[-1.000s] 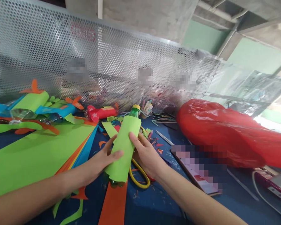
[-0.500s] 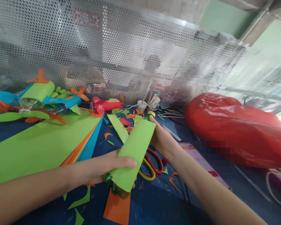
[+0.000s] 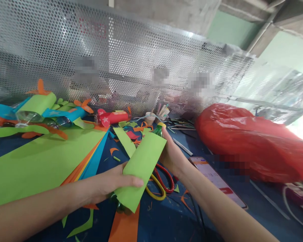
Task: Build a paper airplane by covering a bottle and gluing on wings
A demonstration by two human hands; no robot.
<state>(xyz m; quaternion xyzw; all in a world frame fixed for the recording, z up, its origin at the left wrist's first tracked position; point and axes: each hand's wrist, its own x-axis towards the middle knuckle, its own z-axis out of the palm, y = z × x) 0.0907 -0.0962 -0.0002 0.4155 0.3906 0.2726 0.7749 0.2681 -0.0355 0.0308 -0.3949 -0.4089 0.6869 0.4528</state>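
Both my hands hold a green plastic bottle with a yellow cap, tilted with its neck pointing away from me. A light green paper sheet is curved over its middle. My left hand grips the lower end, thumb lying across the paper. Around the upper end near the neck my right hand is closed, its fingers mostly hidden behind the paper. Scissors with red and yellow handles lie on the table just under the bottle. An orange paper strip lies below the bottle's base.
Stacked coloured sheets lie at left. Behind them are paper-covered bottles, including a red one. Cups of markers stand at the back by a perforated metal screen. At right are a phone and a red plastic bag. Paper scraps are scattered about.
The view has shifted slightly. Slightly more of the bottle's green neck shows above the paper now. Both hands keep their hold on the bottle and paper.
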